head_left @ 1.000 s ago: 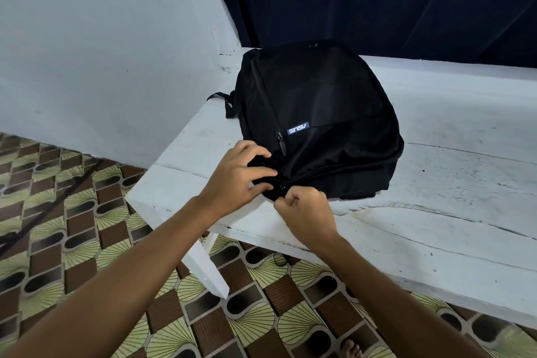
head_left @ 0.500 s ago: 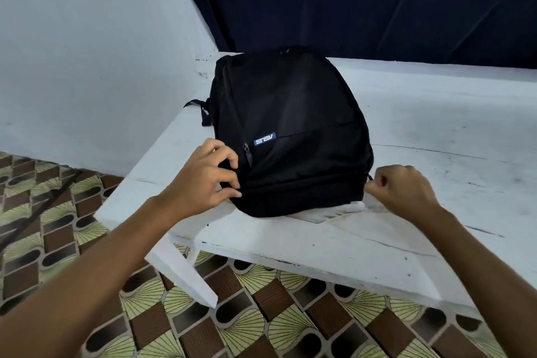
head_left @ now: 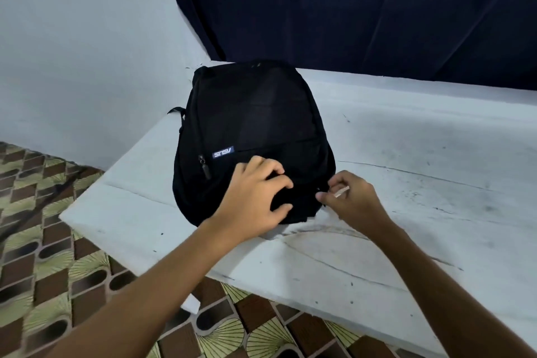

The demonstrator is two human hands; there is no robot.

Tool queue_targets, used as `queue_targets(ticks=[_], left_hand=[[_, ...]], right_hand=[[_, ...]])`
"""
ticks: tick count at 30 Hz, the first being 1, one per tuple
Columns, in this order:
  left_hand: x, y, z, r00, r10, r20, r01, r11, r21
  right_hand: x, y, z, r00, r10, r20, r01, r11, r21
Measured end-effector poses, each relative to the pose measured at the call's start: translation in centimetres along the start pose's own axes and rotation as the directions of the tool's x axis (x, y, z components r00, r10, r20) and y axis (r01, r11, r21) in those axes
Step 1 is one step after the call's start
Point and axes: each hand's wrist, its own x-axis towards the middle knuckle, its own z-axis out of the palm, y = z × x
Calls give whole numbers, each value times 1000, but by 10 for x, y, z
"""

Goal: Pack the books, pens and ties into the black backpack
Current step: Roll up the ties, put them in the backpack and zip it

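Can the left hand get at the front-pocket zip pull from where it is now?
Probably yes. The zip pull hangs uncovered on the backpack, just left of the left hand, which rests spread on the fabric with nothing between them.

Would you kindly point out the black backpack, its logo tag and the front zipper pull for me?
black backpack [head_left: 255, 113]: head view, on the upper front panel.
logo tag [head_left: 223, 152]: head view, middle of the small blue label.
front zipper pull [head_left: 207, 171]: head view, on the hanging tab left of the label.
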Motion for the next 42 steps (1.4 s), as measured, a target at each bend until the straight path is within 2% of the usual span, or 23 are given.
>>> queue_targets(ticks=[3, 5, 9, 12, 21, 25, 28, 31, 34, 36, 39, 42], left_hand=[[17, 16, 29, 989, -78, 129, 62, 991, 119], [23, 18, 38, 973, -163, 163, 143, 982, 124], [24, 6, 39, 932, -294, 211, 317, 945, -85], [20, -3, 38, 910, -336, 243, 387, 899, -206], [-11, -35, 21, 890, -299, 343, 398, 877, -268], [-37, -59, -9, 864, -291, 410, 409, 882, -234], [-58, -78, -27, 850, -294, 436, 406, 894, -190], [-67, -78, -35, 875, -273, 400, 359, 920, -157], [-65, -50, -27, 963, -160, 217, 200, 964, -177], [-63, -32, -13, 990, -91, 105, 107, 981, -159], [-59, -26, 1, 992, -124, 28, 128, 973, -191], [-57, -37, -3, 979, -191, 77, 206, 925, -320]], right_hand=[[3, 5, 6, 998, 44, 51, -44, 999, -6], [5, 8, 11, 999, 17, 32, -17, 1000, -13], [7, 11, 22, 999, -45, 25, 46, 998, -34], [8, 13, 25, 999, -45, 19, 45, 998, -31], [-23, -3, 40, 970, -233, 65, 236, 971, -45], [-43, -26, 69, 923, -358, 140, 364, 931, -17], [-51, -41, 87, 883, -440, 162, 454, 889, -60], [-54, -43, 89, 864, -494, 97, 501, 863, -66], [-51, -33, 80, 854, -519, 38, 520, 854, -31], [-47, -27, 72, 845, -534, 34, 535, 845, -22], [-41, -22, 62, 823, -561, 92, 565, 825, -22], [-34, -17, 54, 793, -597, 119, 607, 792, -69]])
